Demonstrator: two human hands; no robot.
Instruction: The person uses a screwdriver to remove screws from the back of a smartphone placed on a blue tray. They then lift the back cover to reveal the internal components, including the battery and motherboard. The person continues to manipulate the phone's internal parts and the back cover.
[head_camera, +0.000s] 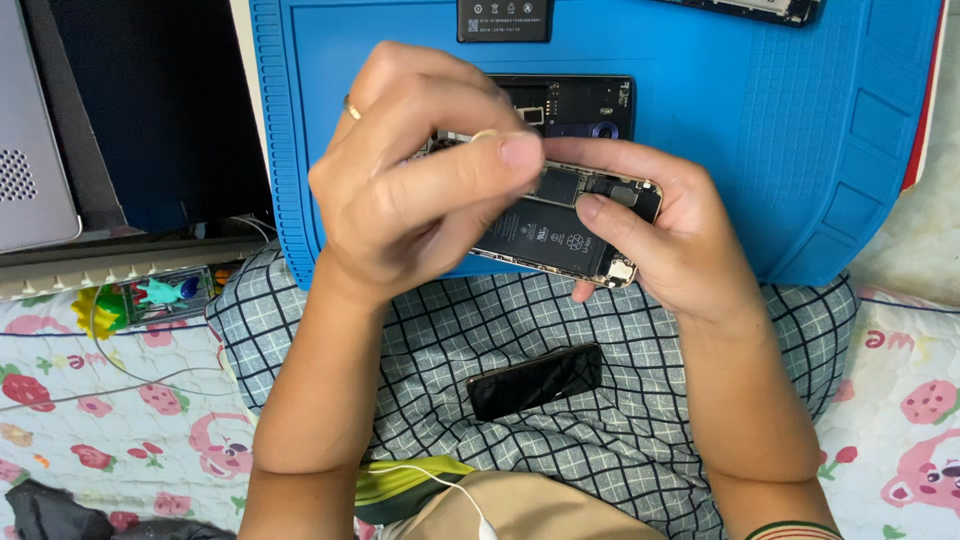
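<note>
Pinching something too small to identify, my left hand (420, 180) sits closed over the upper-left end of the opened phone (560, 225). Its long axis slants down-right into my right hand (670, 235), which grips it above the blue mat (800, 150).

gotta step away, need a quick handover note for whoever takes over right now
Left hand: thumb and fingers pinched over the upper end of the opened phone.
Right hand: holds the phone's lower end above the blue mat.
Done: the phone is open, its battery and board exposed.
On the mat: another black opened phone body, a loose battery.
A black screen panel lies on the checked pillow.
Left: phone not closed.
</note>
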